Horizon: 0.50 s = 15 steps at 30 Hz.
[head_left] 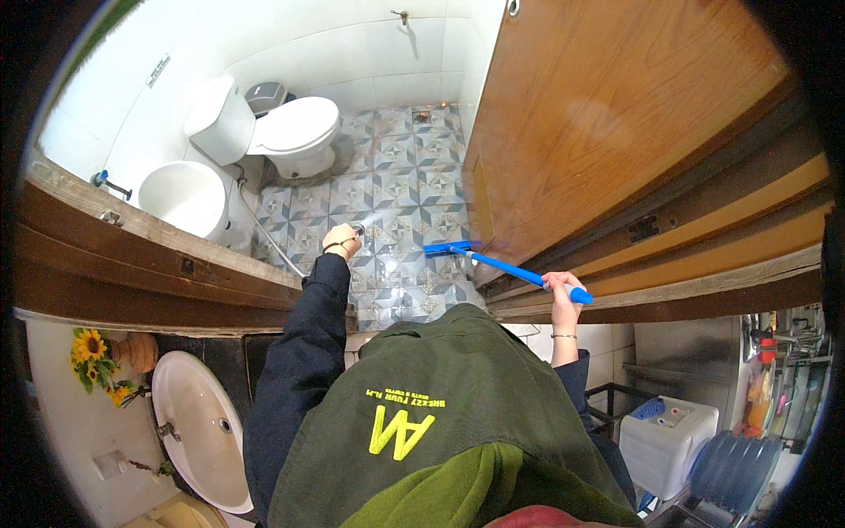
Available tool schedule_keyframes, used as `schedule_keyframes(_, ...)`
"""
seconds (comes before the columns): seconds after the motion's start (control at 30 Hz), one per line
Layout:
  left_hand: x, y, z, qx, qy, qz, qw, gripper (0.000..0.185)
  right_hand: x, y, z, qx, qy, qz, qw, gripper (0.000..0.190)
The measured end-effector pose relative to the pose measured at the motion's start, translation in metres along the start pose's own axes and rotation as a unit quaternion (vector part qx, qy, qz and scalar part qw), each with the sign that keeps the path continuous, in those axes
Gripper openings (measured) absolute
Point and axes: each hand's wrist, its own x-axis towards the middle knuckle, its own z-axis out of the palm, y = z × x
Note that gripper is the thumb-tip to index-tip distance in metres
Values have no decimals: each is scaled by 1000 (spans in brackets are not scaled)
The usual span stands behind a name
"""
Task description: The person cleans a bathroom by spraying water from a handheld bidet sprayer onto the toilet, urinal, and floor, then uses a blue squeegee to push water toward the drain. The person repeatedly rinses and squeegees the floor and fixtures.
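My left hand [341, 240] is closed around a small spray nozzle [358, 230] at the end of a metal hose [267, 232], and water sprays from it onto the patterned floor tiles [396, 178]. Near the end of its blue handle, my right hand [564, 290] grips a blue floor squeegee [505, 266]. The squeegee's blue head [447, 247] rests on the wet tiles beside the open wooden door [614, 112]. Part of the nozzle is hidden by my fingers.
A white toilet [297, 135], a grey bin [266, 98] and a white basin [183, 200] stand at the left. A floor drain [421, 117] lies near the far wall. Behind the door frame are an oval sink [201, 432] and a white water dispenser [668, 445].
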Motion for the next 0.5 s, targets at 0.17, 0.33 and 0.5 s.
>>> schedule_keyframes(0.17,-3,8,3,-21,21,15,999,23,0,0,1,5,3,3,1000,21)
schedule_keyframes(0.33,-7,12,0,-11,16,47,999,24,1,-2,2,4,3,5,1000,21)
schedule_keyframes(0.5,-16,24,7,10,5,93,996,24,1,-4,2,12,3,12,1000,21)
